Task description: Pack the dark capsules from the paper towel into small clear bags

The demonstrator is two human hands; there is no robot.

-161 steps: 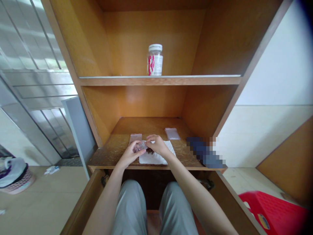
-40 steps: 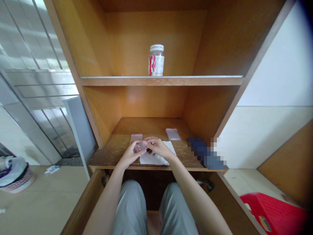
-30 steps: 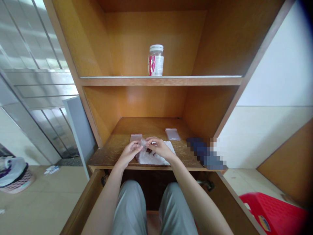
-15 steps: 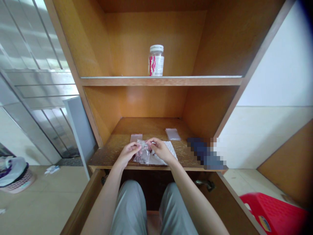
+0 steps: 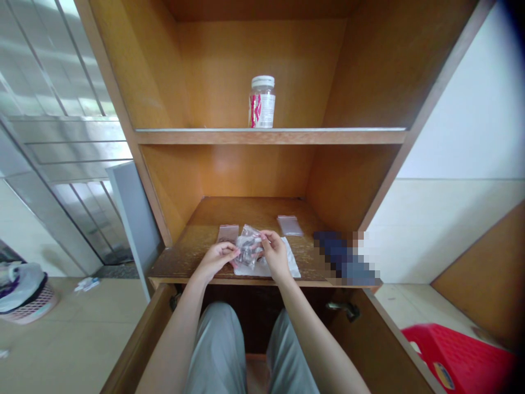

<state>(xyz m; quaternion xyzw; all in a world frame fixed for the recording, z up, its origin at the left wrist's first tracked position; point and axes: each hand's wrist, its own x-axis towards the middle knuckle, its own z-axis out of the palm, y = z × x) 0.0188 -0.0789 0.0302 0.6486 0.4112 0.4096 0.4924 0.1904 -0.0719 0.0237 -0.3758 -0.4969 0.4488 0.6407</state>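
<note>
You're sitting at a wooden cabinet point(image 5: 262, 65), grey trousers point(image 5: 217, 355) below, the frame cutting them off. A red plastic stool point(image 5: 459, 355) is cut off at bottom right, and a laundry basket point(image 5: 22, 293) is cut off at the left edge. On the upper shelf stands a lidded jar point(image 5: 261, 102). On the lower wooden shelf point(image 5: 184, 257), a blue object point(image 5: 344, 257) is pixelated, so you can't tell what it is. A white paper sheet point(image 5: 283, 268) lies under your hands, with two small flat bags point(image 5: 289, 225) behind it. A clear plastic bag point(image 5: 249, 246) sits just above the sheet, its dark contents hard to make out. Your left hand point(image 5: 216, 260) closes on its lower left side, your right fingers point(image 5: 268, 238) pinch its right edge.
</note>
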